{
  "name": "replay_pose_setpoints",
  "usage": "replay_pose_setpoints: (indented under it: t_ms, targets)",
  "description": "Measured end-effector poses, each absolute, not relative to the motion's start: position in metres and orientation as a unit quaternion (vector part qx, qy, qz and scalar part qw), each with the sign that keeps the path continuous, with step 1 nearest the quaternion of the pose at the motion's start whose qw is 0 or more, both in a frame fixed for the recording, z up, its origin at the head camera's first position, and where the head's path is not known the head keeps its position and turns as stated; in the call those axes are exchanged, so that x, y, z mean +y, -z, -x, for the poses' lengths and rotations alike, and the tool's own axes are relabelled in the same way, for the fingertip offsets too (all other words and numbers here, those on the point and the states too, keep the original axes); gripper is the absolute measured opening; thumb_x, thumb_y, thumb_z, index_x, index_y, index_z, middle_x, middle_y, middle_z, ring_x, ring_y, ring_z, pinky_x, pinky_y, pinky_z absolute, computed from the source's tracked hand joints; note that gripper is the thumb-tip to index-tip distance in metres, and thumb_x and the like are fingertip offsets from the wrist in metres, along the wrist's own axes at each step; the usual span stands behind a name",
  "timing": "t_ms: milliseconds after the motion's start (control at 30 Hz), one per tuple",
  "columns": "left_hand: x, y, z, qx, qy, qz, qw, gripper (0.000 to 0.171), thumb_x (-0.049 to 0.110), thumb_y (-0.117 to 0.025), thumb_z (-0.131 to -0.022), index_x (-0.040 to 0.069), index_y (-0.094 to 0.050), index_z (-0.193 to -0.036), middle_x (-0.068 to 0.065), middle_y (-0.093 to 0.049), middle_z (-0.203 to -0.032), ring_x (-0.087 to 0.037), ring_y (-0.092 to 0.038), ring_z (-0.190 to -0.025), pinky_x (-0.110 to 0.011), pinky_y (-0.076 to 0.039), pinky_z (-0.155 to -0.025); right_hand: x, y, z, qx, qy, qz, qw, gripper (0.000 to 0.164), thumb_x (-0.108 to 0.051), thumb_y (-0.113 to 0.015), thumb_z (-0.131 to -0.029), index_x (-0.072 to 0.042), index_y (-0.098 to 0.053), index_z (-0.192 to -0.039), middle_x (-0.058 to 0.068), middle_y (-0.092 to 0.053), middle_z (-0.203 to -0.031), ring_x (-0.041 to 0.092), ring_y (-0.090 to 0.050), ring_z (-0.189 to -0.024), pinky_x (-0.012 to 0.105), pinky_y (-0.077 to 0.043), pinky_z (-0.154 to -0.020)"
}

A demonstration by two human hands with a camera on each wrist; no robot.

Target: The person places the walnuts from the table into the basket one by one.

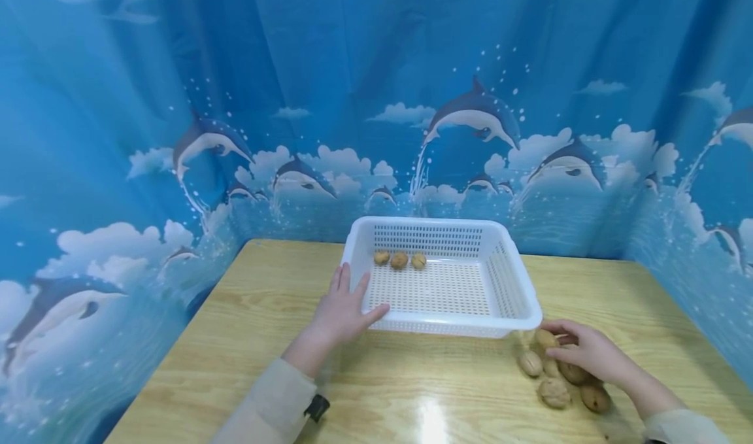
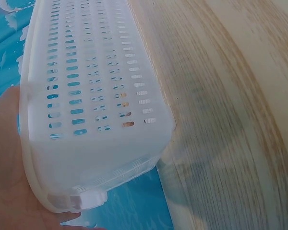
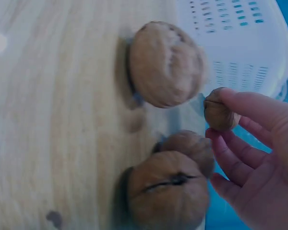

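The left hand is resting on the near left corner of the white basket, its fingers spreading and reaching along the left rim while the thumb is lying over the near rim; it is not gripping anything loose. The right hand is partly closing, its thumb and fingertips pinching one walnut just outside the basket's near right corner. Below and around that hand, more walnuts are lying on the table in a loose cluster, one of them showing a dark split in its shell. Inside the basket, three nuts are sitting in a row toward the far left of its floor. Behind the table, a blue curtain with leaping dolphins is hanging. A black band is showing at the left sleeve.
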State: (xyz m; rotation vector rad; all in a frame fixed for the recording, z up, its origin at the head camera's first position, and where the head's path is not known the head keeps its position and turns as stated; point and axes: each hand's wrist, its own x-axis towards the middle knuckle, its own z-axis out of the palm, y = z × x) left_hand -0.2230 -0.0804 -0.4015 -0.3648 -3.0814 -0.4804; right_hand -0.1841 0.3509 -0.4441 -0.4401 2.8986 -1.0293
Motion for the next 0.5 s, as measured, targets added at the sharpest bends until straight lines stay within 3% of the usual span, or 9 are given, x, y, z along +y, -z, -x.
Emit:
replay_pose_setpoints:
  t_ms: [100, 267, 433, 500]
  targets:
    - [-0.08, 0.401, 0.222, -0.981, 0.153, 0.115, 0.0, 0.084, 0.068, -0.041, -0.086, 0.015, -0.025, -0.148, -0.022, 0.001, -0.153, -0.039, 0.001, -0.139, -0.059, -0.028, -0.102, 0.353, 0.438, 0.182, 0.936, 0.332, 0.12, 0.007, 0.049, -0.022, -0.071, -0.083, 0.005, -0.056, -0.121, 0.023, -0.059, -0.115, 0.026, -0.061, -0.093, 0.029, -0.053, -0.072]
    - [-0.08, 0.401, 0.222, -0.982, 0.15, 0.115, 0.0, 0.083, 0.068, -0.04, -0.086, 0.015, -0.024, -0.149, -0.022, 0.001, -0.153, -0.039, 0.001, -0.139, -0.059, -0.028, -0.102, 0.355, 0.427, 0.178, 0.931, 0.348, 0.111, -0.023, 0.048, -0.018, -0.069, -0.085, 0.007, -0.054, -0.122, 0.024, -0.058, -0.117, -0.001, -0.055, -0.089, 0.02, -0.05, -0.073]
    - [-0.08, 0.4, 0.221, -0.981, 0.152, 0.116, -0.001, 0.084, 0.069, -0.04, -0.086, 0.016, -0.023, -0.149, -0.022, 0.001, -0.153, -0.039, 0.001, -0.139, -0.06, -0.028, -0.102, 0.355, 0.415, 0.174, 0.929, 0.356, 0.1, -0.026, 0.05, -0.02, -0.066, -0.088, 0.007, -0.049, -0.127, 0.027, -0.054, -0.121, 0.012, -0.057, -0.096, 0.017, -0.049, -0.073]
    - [-0.08, 0.4, 0.221, -0.981, 0.154, 0.117, 0.0, 0.084, 0.069, -0.04, -0.086, 0.015, -0.024, -0.149, -0.022, 0.001, -0.153, -0.039, 0.001, -0.139, -0.06, -0.028, -0.102, 0.355, 0.411, 0.173, 0.929, 0.358, 0.094, -0.027, 0.051, -0.023, -0.065, -0.089, 0.006, -0.048, -0.128, 0.028, -0.053, -0.122, 0.007, -0.056, -0.097, 0.016, -0.048, -0.073]
